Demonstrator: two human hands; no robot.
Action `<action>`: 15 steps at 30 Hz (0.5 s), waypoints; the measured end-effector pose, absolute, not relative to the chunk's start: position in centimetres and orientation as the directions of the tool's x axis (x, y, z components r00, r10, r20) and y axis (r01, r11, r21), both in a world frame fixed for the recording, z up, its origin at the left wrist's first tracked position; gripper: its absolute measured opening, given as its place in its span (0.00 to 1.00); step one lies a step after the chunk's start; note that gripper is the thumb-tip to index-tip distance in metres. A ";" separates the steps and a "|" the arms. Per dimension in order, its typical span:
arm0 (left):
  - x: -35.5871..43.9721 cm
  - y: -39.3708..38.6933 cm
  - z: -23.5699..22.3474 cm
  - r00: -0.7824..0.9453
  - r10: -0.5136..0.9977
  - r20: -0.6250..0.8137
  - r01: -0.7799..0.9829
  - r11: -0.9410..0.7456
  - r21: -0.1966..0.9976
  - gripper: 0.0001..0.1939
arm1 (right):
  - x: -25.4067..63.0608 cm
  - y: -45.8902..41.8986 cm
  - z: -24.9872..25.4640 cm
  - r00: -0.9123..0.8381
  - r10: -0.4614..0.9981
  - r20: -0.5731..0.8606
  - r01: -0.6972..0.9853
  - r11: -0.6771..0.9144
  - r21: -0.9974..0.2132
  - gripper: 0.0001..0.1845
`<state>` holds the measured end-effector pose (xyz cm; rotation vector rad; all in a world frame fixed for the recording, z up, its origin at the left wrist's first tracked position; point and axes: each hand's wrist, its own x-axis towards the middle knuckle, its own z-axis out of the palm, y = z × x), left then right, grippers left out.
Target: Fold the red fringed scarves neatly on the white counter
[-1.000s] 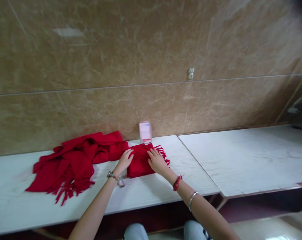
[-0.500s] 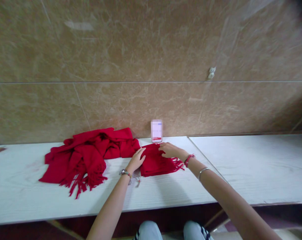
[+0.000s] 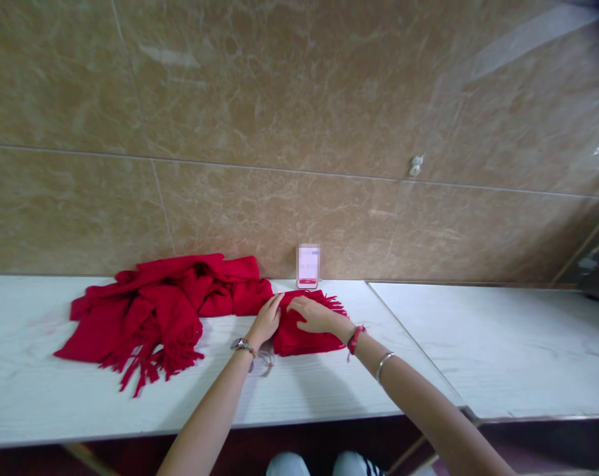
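A folded red scarf (image 3: 307,340) lies on the white counter (image 3: 215,387), its fringe sticking out on the right side. My left hand (image 3: 266,322) rests against the scarf's left edge, fingers extended along it. Over the top of the folded layers lies my right hand (image 3: 313,314), fingers stretched towards the left and not closed on the cloth. Left of my hands spreads a loosely heaped red scarf (image 3: 170,307) with its own fringe hanging towards the front.
A phone (image 3: 308,264) leans upright against the brown tiled wall (image 3: 279,99), just behind the folded scarf. A small white cat-shaped figure (image 3: 416,166) is fixed to the wall. To the right, past a seam, runs another white countertop (image 3: 518,350). My knees (image 3: 288,465) are below the front edge.
My right hand has moved from the scarf's upper right part leftward across its top. My left hand stays at the left edge. The camera view has tilted and shifted.
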<state>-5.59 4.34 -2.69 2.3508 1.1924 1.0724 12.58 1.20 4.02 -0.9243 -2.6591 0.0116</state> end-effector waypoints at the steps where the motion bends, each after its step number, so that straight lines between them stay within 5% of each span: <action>1: -5.7 4.4 -2.8 0.392 0.792 0.468 0.579 -0.608 0.543 0.24 | 12.1 1.4 3.8 -0.749 0.609 0.263 0.603 0.790 -0.113 0.21; 9: -6.1 4.5 -2.8 0.435 0.773 0.461 0.607 -0.630 0.484 0.24 | 21.1 1.1 4.7 -0.660 0.748 0.078 0.743 0.664 -0.086 0.13; 15: -5.4 3.0 -1.5 0.456 0.717 0.527 0.584 -0.688 0.431 0.21 | 22.6 -0.6 5.2 -0.672 0.638 0.376 0.631 0.759 -0.160 0.11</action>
